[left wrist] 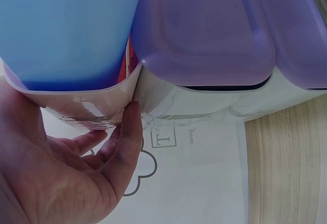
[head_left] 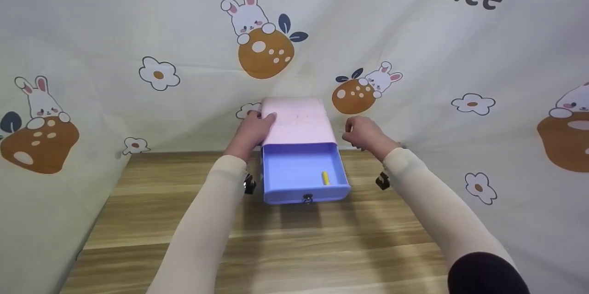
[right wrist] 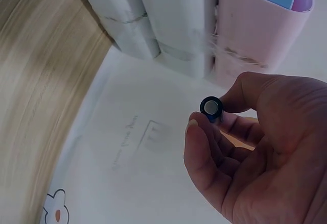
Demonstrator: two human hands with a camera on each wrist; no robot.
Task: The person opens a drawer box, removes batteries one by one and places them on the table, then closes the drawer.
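A stacked drawer unit has a pink top casing [head_left: 299, 121], and its blue drawer [head_left: 294, 165] is pulled out. Inside the drawer lies a small yellow cylinder [head_left: 326, 178]. My left hand [head_left: 254, 130] grips the casing's left side, thumb on top and fingers along the side wall, as the left wrist view also shows. To the right of the casing, apart from it, is my right hand [head_left: 366, 134]. Between thumb and fingers it pinches a small battery [right wrist: 211, 107], its round silver end and dark rim facing the camera.
Below the pink tier are shut purple drawers [left wrist: 204, 35] in white casings [right wrist: 176, 25]. Something red [left wrist: 127, 63] shows in the gap beside the blue drawer. The unit stands on a wood-grain table [head_left: 175, 220] against a printed cloth backdrop [head_left: 198, 22].
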